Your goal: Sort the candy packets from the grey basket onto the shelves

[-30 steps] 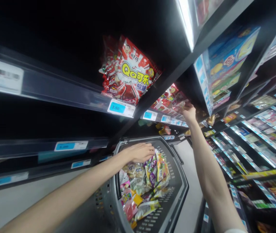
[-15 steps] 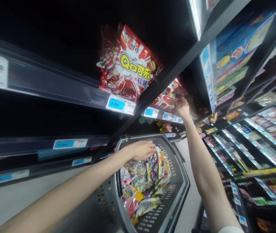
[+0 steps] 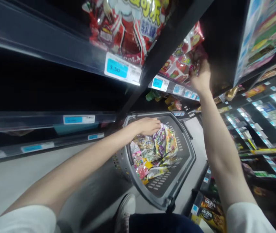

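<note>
My right hand [image 3: 202, 77] reaches onto the shelf beyond the dark upright, its fingers closed around a dark red and purple candy bag [image 3: 196, 63], partly hidden by the hand. Right beside it stands a red and white gummy candy bag [image 3: 178, 63]. Over the far left part of a grey shopping basket [image 3: 161, 191] lies my left hand [image 3: 149, 125], fingers stretched out and close together. Its fingertips touch or nearly touch a purple candy bag [image 3: 161, 139] inside. Several other colourful candy packets [image 3: 143, 168] fill the basket around it.
At upper left a large red cola gummy bag [image 3: 128, 32] stands behind a price tag [image 3: 122, 68]. A dark shelf upright [image 3: 157, 51] separates the shelf sections. My shoe [image 3: 127, 207] is on the floor near the basket. Stocked shelves [image 3: 261, 129] line the right side.
The view has tilted down and closer to the shelf, showing my shoe and sleeves. My right hand has reached deeper among the bags and grips a dark one. My left hand stays at the basket.
</note>
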{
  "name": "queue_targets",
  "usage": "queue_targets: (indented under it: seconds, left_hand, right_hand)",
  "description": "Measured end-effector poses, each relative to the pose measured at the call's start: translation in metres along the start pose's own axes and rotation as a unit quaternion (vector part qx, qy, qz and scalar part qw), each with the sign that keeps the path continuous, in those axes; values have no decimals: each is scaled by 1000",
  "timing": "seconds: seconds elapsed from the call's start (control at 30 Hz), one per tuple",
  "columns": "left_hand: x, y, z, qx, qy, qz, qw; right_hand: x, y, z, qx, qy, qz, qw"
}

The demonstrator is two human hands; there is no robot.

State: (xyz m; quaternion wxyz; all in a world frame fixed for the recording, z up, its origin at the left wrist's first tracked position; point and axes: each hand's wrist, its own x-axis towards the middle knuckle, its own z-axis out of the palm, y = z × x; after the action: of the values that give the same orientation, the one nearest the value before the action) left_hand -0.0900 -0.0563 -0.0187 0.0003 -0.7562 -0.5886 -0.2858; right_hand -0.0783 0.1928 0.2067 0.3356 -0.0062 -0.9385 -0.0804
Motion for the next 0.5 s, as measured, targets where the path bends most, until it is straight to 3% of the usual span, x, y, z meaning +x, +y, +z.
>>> queue_targets:
  seconds: [0.13,0.23,0.33,0.43,0.5]
  left_hand:
    - [-3,0,-3,11,-18,-19,1000]
    - [-5,0,-3,14,-26,-37,999]
    - [-6,2,-3,18,-44,-57,997]
    - [-8,3,-3,13,-55,-59,997]
    - [-9,2,-1,-1,-57,-56,997]
  right_hand:
    - [-39,-55,-16,-18,64,60,996]
    - [-85,-84,-15,22,36,77,996]
    - [-139,-84,3,81,-29,108,990]
    - [-199,-66,32,115,-77,159,978]
    - [-236,-55,51,130,-142,189,963]
